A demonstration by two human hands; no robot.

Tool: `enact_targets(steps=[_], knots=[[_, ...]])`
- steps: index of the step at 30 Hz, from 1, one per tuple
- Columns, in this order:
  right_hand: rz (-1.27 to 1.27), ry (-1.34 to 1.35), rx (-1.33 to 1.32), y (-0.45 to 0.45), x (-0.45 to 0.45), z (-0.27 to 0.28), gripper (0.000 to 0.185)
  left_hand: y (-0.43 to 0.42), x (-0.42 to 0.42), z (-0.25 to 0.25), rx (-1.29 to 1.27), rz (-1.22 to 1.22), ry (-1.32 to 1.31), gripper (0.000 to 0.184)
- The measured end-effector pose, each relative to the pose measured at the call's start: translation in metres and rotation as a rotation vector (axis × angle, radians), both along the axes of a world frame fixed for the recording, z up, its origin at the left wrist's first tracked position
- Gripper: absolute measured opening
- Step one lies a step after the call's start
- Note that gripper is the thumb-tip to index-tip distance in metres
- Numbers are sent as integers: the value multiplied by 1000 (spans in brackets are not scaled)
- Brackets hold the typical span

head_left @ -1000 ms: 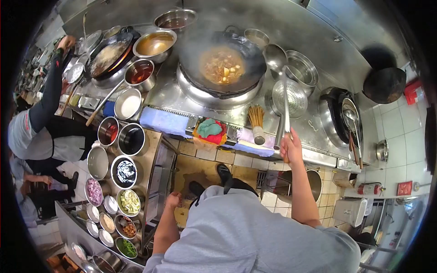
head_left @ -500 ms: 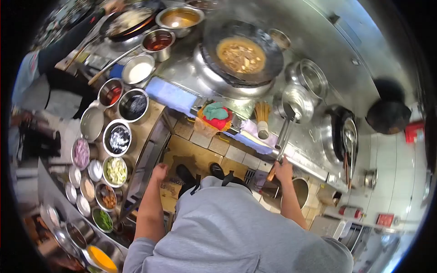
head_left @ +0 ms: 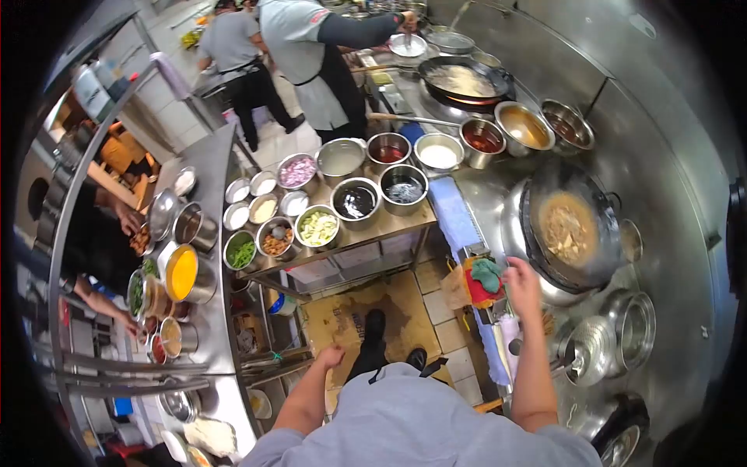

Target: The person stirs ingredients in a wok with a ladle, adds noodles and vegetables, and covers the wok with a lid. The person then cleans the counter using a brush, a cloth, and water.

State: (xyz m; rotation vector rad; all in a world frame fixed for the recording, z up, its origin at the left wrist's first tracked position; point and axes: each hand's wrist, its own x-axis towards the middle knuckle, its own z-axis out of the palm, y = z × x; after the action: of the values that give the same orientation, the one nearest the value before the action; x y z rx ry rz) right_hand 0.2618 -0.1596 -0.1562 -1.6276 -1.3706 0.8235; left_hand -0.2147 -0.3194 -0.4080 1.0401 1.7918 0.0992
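My right hand (head_left: 523, 286) is raised beside the wok station, fingers partly bent, with nothing visible in them. Just left of it lie a green cloth (head_left: 487, 274) and a red cloth (head_left: 476, 292) at the counter's edge. Beyond, a blackened wok (head_left: 599, 247) holds brown liquid with pieces of food (head_left: 566, 229). A wooden handle end (head_left: 489, 405) pokes out beside my right forearm; the forearm hides part of its tool. Low over the floor mat, my left hand (head_left: 331, 356) is closed, apparently around nothing.
Metal pots of sauces and chopped ingredients crowd the side table (head_left: 366, 237), including a pot of dark liquid (head_left: 356, 200). A perforated strainer (head_left: 590, 350) sits right of my forearm. Another person (head_left: 319, 62) works at a farther wok; a co-worker's hands reach among containers at left.
My view has swung left, bringing the side table and co-workers into sight. My right hand has let go of the wooden-handled tool and moved up beside the cloths. My left hand stays closed.
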Motion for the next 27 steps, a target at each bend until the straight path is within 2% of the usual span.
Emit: enact_targets(steps=[2, 5, 7, 8, 9, 10, 11, 12, 13, 14, 15, 16, 17, 18, 19, 20, 22, 24, 26, 27], knots=[[206, -117, 111, 7, -62, 10, 23, -60, -17, -6, -28, 186, -60, 25], [565, -57, 63, -8, -139, 13, 23, -138, -33, -8, 28, 391, -5, 26], [820, 24, 83, -36, -180, 10, 26, -186, -29, 3, -137, 615, 4, 19], [957, -5, 44, -53, -194, 5, 27, -206, -25, 14, -62, 519, 104, 19], [1111, -40, 9, -67, -207, 1, 28, -242, -40, -17, 93, 40, 279, 42], [1249, -63, 9, -82, -214, -4, 29, -264, -40, -31, -24, 194, 198, 40], [1382, -83, 15, -91, -218, -8, 31, -251, -13, 31, -158, 706, 133, 38], [1437, -112, -222, -98, -220, -9, 34, -273, -12, 16, 85, 585, 281, 36], [1477, -156, -263, -102, -217, -20, 35, -287, -11, 8, 148, 723, 273, 31], [1469, -171, -334, -103, -212, -24, 34, -284, 5, 43, 161, 1214, 19, 24], [1442, -279, -338, -106, -212, -11, 34, -282, 15, 71, 197, 1420, -51, 20], [1430, -312, -342, -100, -204, -29, 35, -280, 16, 85, 246, 1602, -122, 18], [1451, -318, -338, -87, -193, -41, 35, -281, 14, 84, 248, 1624, -122, 18], [1472, -419, -273, -76, -187, -51, 34, -287, 11, 84, 417, 1668, -132, 18], [1495, -521, -208, -71, -191, -49, 34, -295, 11, 88, 584, 1710, -137, 21], [1472, -585, -215, -64, -193, -45, 34, -303, 12, 92, 580, 1741, -133, 21], [1443, -638, -182, -51, -205, -31, 34, -305, -3, 114, 826, 1741, -17, 20], [1418, -616, -111, -39, -221, -22, 34, -314, -30, 112, 860, 1658, 220, 21], [1387, -591, -48, -34, -238, -8, 35, -318, -60, 134, 649, 1421, 671, 31], [1373, -555, -56, -36, -248, -1, 35, -317, -77, 147, 514, 1376, 705, 40]])
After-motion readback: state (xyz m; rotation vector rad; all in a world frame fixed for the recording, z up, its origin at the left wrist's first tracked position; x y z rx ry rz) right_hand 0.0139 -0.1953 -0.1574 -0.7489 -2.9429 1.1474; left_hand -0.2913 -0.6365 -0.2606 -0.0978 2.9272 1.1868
